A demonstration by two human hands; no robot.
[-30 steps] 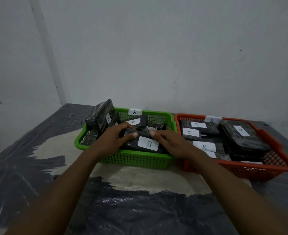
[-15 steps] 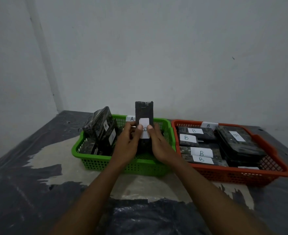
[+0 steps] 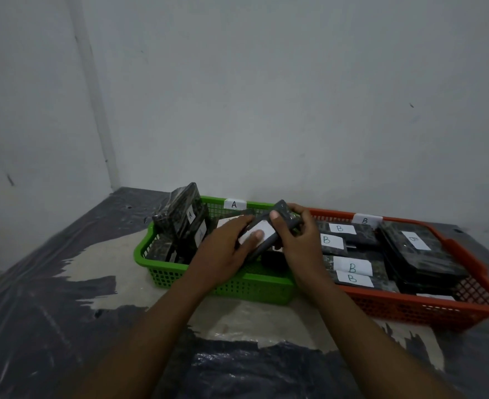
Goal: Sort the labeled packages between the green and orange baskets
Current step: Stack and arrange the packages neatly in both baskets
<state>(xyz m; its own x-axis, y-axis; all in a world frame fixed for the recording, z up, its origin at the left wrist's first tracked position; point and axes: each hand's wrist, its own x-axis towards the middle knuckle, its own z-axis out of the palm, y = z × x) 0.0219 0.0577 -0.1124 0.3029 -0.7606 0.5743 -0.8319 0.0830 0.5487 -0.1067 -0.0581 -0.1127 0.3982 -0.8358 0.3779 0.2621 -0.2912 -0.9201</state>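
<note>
Package (image 3: 266,228), upright earlier, now aslant, gripped by left hand (image 3: 223,254) and right hand (image 3: 298,243).

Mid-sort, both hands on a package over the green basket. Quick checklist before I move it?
1. Two-hand grip on the package, left hand and right hand: ok.
2. Package's label letter readable: cannot tell, thumbs cover it.
3. Green basket tagged A, orange basket tagged B: ok.
4. Bare floor in orange basket: not ok, B packages cover what shows.
5. Path to orange basket unobstructed: ok.
</note>
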